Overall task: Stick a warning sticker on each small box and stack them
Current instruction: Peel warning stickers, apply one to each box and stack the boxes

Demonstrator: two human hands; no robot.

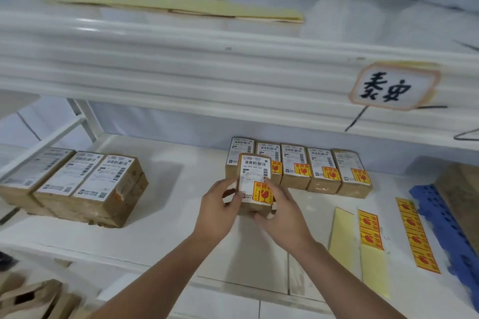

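Single head-worn view, wide-angle. Looks forward and down from close above the lower shelf point(181, 189), facing straight into the shelving. Takes in the upper shelf point(181, 67) bowed across the top. Near enough to catch both forearms rising from the bottom edge, left hand point(216, 211) and right hand point(282, 217) at mid-frame.

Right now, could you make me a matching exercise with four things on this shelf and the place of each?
Things: 1 held small box; 2 boxes without warning sticker; 3 row of stickered boxes; 4 full sticker strip.
Places: A left side of the shelf; B beside the blue plastic grid; C between left hand and right hand; D behind the held small box.
Pairs: 1-C; 2-A; 3-D; 4-B.
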